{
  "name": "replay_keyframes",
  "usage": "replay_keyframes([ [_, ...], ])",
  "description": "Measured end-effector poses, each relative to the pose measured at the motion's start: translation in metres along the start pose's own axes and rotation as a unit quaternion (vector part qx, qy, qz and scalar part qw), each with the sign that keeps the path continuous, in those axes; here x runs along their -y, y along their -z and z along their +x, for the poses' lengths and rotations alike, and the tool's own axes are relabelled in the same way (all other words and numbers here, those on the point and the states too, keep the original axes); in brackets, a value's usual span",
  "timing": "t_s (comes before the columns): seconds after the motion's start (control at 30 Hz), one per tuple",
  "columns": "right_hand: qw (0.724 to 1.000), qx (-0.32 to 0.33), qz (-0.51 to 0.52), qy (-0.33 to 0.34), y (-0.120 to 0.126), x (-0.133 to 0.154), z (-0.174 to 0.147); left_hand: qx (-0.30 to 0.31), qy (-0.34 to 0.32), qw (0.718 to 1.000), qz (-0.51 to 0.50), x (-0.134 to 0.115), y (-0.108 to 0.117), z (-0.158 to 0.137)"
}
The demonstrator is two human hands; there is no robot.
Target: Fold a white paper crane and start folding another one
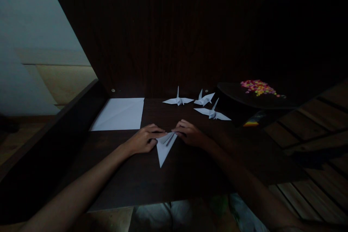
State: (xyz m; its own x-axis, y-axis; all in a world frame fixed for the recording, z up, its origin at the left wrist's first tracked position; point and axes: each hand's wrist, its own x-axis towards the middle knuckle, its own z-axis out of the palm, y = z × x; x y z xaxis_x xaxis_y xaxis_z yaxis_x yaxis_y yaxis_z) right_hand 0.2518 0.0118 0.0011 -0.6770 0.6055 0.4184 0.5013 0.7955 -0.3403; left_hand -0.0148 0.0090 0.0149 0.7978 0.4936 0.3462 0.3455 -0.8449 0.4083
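A partly folded piece of white paper lies on the dark wooden table, its long point toward me. My left hand holds its upper left edge, thumb and fingers on the paper. At the upper right corner, my right hand pinches the paper between curled fingers. Creased layers show between the two hands; what lies under the fingers is hidden. Beyond my hands stand folded paper cranes: one straight ahead, a second to its right, and a third nearer to my right hand.
White paper sheets with a diagonal crease lie at the back left. A dark shelf at the right bears a pile of pink and yellow bits. A raised side board bounds the left, a tall dark panel the back.
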Motion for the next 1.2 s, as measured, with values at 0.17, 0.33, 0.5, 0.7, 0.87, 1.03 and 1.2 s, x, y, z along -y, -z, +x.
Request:
replay_keyframes([
  [0.17,1.000,0.008,-0.003,0.010,0.000,0.005,0.002,0.077,-0.023,0.996,-0.027,-0.017,0.005,0.001],
  [0.33,1.000,0.006,-0.021,0.017,-0.002,0.006,0.003,-0.022,0.003,0.999,-0.028,-0.029,-0.010,0.004],
  [0.5,0.999,0.012,-0.048,0.014,-0.003,0.005,0.003,-0.014,-0.060,0.998,0.016,-0.020,-0.020,0.001],
  [0.7,1.000,0.010,-0.009,-0.005,0.001,0.000,0.001,0.012,-0.066,0.993,0.099,-0.009,-0.019,-0.004],
  [0.87,0.999,0.025,0.030,-0.032,0.002,-0.003,-0.002,0.038,-0.061,0.990,0.123,-0.011,-0.013,-0.004],
  [1.03,0.999,0.016,0.036,-0.025,0.002,-0.001,-0.001,0.098,-0.044,0.991,0.082,-0.021,-0.003,-0.004],
  [1.2,1.000,0.012,0.009,-0.007,0.003,0.001,0.000,0.073,-0.035,0.992,0.093,-0.033,-0.005,0.000],
])
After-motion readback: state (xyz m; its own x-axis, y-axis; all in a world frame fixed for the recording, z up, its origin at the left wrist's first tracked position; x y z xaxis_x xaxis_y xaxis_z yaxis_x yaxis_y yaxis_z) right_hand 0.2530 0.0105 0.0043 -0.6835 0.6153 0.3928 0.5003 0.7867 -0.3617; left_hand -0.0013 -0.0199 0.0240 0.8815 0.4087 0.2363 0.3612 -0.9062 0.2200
